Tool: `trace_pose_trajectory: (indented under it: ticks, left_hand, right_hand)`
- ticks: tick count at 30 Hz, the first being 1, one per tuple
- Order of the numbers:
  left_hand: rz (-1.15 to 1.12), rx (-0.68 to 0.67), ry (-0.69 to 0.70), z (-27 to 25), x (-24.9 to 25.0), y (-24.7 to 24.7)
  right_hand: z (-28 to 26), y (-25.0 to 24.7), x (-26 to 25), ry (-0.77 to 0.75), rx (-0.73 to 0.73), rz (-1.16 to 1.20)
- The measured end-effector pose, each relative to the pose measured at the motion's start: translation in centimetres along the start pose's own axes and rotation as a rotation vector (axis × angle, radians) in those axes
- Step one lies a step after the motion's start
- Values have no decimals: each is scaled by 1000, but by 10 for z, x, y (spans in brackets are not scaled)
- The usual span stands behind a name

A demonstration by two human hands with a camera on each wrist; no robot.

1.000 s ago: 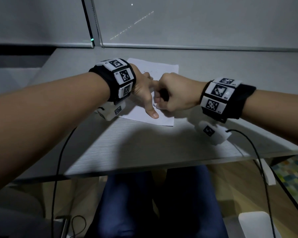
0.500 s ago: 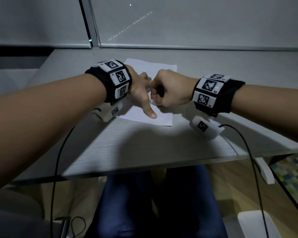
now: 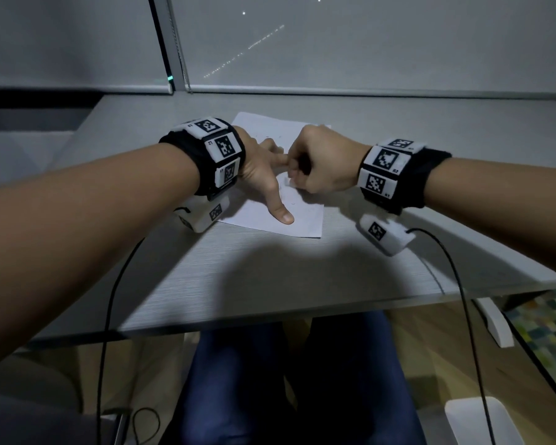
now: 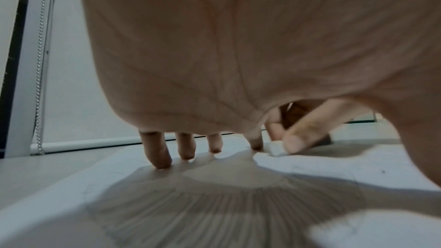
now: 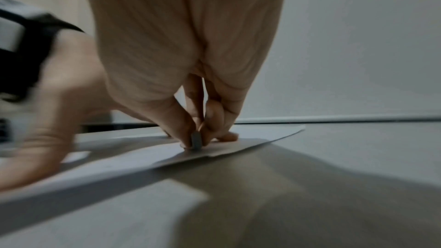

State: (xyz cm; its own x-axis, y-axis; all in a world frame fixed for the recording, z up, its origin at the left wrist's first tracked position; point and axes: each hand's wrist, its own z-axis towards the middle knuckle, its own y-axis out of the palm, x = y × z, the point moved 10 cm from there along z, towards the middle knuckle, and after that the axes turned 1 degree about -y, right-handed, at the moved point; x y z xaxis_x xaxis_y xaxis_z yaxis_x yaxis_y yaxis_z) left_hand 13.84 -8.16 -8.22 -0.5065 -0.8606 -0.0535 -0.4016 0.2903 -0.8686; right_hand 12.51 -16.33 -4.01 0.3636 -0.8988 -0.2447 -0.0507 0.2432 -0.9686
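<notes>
Right hand [image 3: 325, 162] pinching the eraser [image 4: 275, 149] now sits slightly higher in frame; left hand [image 3: 260, 175] stays spread on the paper [image 3: 305, 220]. Mid-rub, I reckon.

A grey wood-grain desk [image 3: 270, 284] stands against pale roller blinds [image 3: 382, 49] in dim light, wooden floor [image 3: 440, 342] beneath.

The grey table [image 3: 270, 284] has a fine wood-grain top that runs from its near edge to the window blind [image 3: 366, 43] at the far side. One white sheet of paper [image 3: 305, 220] lies flat on it, around the middle and towards the far side, turned a little askew. A black cable [image 3: 122, 264] on the left and a second cable [image 3: 454, 268] on the right cross the near part of the top and drop over the near edge.
</notes>
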Motion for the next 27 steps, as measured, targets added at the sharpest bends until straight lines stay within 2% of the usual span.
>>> trace_pose_trajectory:
  ticks: [3, 11, 14, 17, 22, 23, 27]
  left_hand:
    - [-7, -6, 12, 1, 0, 1]
    - [-17, 7, 9, 5, -3, 0]
    - [-7, -8, 21, 5, -1, 2]
    - [-16, 7, 24, 5, -2, -1]
    - [-224, 35, 166, 0, -12, -1]
    - [-231, 63, 172, -4, -16, -2]
    - [-15, 221, 94, -18, -41, -19]
  right_hand:
    - [6, -7, 19, 80, 26, -7]
    - [-16, 6, -23, -100, -73, 47]
    - [-1, -3, -3, -30, -23, -12]
    - [12, -9, 20, 74, -41, -23]
    - [14, -9, 23, 38, -72, -90]
    - [12, -6, 25, 32, -81, -113]
    - [-9, -3, 28, 27, -120, -263]
